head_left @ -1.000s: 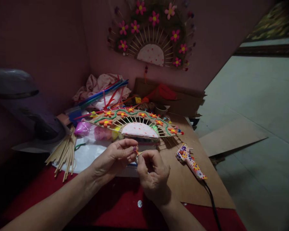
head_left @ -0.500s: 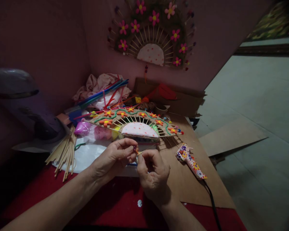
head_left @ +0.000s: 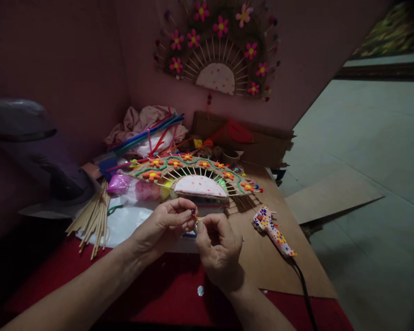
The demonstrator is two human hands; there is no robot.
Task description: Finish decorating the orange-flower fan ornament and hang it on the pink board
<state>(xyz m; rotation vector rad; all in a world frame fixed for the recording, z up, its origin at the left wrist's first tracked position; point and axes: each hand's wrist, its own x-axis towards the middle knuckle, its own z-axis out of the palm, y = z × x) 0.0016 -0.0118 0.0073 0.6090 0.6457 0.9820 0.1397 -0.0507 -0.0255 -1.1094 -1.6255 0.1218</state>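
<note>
Between finger and thumb, my left hand (head_left: 169,223) pinches a small dark bead (head_left: 193,213). An orange cord (head_left: 196,218) runs from the bead to my right hand (head_left: 219,246), whose thumb and forefinger are pressed together on it. Something small and shiny hangs by the right fingertips; I cannot make out what it is. Just beyond both hands stands a fan-shaped craft piece (head_left: 200,185) of twine and thin sticks, with orange flowers, a green wavy line and a dotted pale half-circle. A flower-patterned glue gun (head_left: 274,232) lies right of my right hand.
Wooden sticks (head_left: 93,220) lie at the left. Pipe cleaners (head_left: 148,133) and cloth are heaped behind. Brown cardboard (head_left: 296,271) covers the table's right side, crossed by a black cable (head_left: 305,289). A silvery disc (head_left: 200,290) rests on the red cloth (head_left: 158,294). Another fan (head_left: 215,78) hangs on the wall.
Both hands keep almost the same place and grip, with only a slight shift at the fingertips around the bead and cord. Everything on the table stays where it was.
</note>
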